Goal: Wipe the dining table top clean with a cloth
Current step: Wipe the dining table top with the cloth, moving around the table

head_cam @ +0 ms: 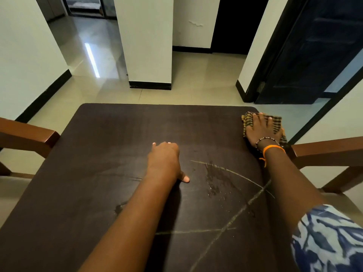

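Note:
The dark brown dining table top (110, 146) fills the lower view. A checked yellow and black cloth (274, 120) lies at the far right corner of the table. My right hand (262, 128) presses flat on the cloth with fingers spread. My left hand (165, 160) rests on the middle of the table, fingers curled down and thumb out, holding nothing. Wet streaks and droplets (215, 179) and pale curved smear lines (235, 216) mark the top between my arms.
Brown wooden chair backs stand at the left edge (29, 138) and the right edge (326, 152) of the table. Beyond the far edge is a glossy tiled floor (196, 83), a white pillar (147, 40) and a dark door (306, 55) at the right.

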Motion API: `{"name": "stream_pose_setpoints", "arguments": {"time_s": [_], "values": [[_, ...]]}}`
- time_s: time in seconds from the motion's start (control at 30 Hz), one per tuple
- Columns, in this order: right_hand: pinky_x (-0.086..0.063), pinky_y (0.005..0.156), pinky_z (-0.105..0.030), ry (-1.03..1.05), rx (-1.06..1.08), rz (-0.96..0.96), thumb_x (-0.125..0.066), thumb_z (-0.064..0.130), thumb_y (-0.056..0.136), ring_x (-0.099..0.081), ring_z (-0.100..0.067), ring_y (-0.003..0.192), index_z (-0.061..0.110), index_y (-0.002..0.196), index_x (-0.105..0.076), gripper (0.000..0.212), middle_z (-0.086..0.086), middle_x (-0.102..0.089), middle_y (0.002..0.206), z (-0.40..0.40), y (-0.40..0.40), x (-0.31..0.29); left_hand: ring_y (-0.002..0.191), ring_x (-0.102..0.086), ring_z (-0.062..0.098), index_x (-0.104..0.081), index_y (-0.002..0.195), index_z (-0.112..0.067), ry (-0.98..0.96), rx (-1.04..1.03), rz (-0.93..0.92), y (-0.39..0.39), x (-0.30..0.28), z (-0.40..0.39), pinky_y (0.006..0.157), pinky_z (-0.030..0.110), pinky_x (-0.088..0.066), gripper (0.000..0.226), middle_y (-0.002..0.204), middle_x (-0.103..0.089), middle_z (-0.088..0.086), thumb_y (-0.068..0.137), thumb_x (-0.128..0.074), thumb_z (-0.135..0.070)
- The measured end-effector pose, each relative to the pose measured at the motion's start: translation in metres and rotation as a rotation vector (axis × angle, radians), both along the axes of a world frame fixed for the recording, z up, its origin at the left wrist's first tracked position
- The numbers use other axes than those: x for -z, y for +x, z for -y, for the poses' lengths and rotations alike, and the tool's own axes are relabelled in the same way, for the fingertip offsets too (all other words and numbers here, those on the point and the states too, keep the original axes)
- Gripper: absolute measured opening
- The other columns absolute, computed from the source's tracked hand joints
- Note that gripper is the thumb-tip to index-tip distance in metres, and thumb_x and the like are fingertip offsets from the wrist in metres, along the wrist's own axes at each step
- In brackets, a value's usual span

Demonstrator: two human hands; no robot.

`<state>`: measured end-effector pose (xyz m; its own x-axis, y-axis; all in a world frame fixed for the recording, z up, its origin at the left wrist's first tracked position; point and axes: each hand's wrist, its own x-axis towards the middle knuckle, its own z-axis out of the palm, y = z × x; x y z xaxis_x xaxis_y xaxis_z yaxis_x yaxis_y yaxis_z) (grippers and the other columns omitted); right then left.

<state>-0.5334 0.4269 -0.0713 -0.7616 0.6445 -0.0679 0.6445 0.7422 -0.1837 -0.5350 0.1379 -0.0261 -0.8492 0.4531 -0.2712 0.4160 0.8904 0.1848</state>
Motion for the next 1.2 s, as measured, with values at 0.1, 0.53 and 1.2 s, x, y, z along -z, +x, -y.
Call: {"name": "stream_pose_setpoints", "arguments": {"time_s": [0.1,0.53,1.2], "values": [[0.005,0.114,-0.06,-0.006,-0.026,0.032,-0.023,0.036,0.099,0.007,-0.024,0.147,0.025,0.15,-0.005,0.055,0.002,0.004,0.16,0.025,-0.017,-0.001,0.11,-0.055,0.025,-0.057,0.098,-0.006,-0.014,0.002,-0.002,0.0,0.0,-0.001,0.115,0.039,-0.021,0.066,0.111,-0.062,0.01,0.057,-0.08,-0.051],[0.003,0.115,-0.055,-0.006,-0.713,0.06,-0.024,0.041,0.098,0.003,-0.02,0.147,0.031,0.15,-0.005,0.056,0.009,0.004,0.16,0.15,-0.101,-0.004,0.114,-0.051,0.029,-0.055,0.109,-0.007,-0.097,0.003,0.03,0.002,-0.007,-0.006,0.104,0.041,-0.037,0.071,0.118,-0.058,0.011,0.058,-0.081,-0.049],[0.005,0.113,-0.058,0.002,-0.517,-0.001,-0.028,0.041,0.097,0.006,-0.028,0.147,0.034,0.149,-0.005,0.057,0.003,0.006,0.16,0.137,-0.034,0.003,0.123,-0.046,0.032,-0.054,0.11,-0.007,-0.143,-0.021,0.073,0.007,-0.013,-0.005,0.101,0.042,-0.04,0.07,0.132,-0.051,0.009,0.06,-0.079,-0.05]]}}
